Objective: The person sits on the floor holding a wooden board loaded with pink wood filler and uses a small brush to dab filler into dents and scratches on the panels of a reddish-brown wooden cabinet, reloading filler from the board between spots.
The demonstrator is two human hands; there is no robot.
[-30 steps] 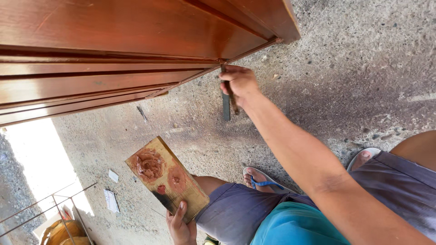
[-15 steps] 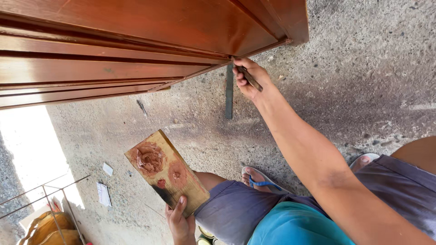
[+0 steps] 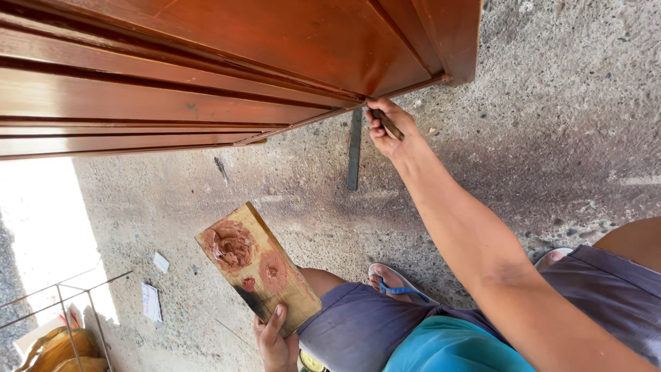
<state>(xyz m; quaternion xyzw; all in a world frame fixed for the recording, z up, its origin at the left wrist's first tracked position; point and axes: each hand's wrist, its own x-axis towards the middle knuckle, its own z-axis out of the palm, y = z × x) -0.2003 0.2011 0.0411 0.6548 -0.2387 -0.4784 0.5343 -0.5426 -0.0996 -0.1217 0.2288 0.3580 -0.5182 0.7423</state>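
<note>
- The left hand (image 3: 275, 342), lowest in the view and nearest the body, is closed on the bottom end of a board (image 3: 257, 269), thumb lying up its face.
- The board runs up and to the left from that hand, its long axis slanting away from the body. It carries two dabs of reddish-brown putty (image 3: 231, 244), a larger one at the far end and a smaller one nearer the hand, with a dark smear just above the thumb.
- To the right of that hand are the person's shorts and a foot in a blue-strapped sandal (image 3: 396, 284), flat on the concrete floor (image 3: 551, 138).
- The right hand (image 3: 387, 129) is stretched well ahead at the end of a straight arm, fingers pinched shut on a small dark tool (image 3: 387, 124); I cannot tell whether it is a putty knife or a stick.
- That tool's tip meets the lower edge of the reddish wooden door (image 3: 227, 62), near its corner. The door lies directly beyond the right hand, its mouldings running left from it.
- Just left of the right hand a dark metal strip (image 3: 354, 149) lies on the floor, pointing towards the door.
- The right hand touches the door; the left hand and board are well apart from it.
</note>
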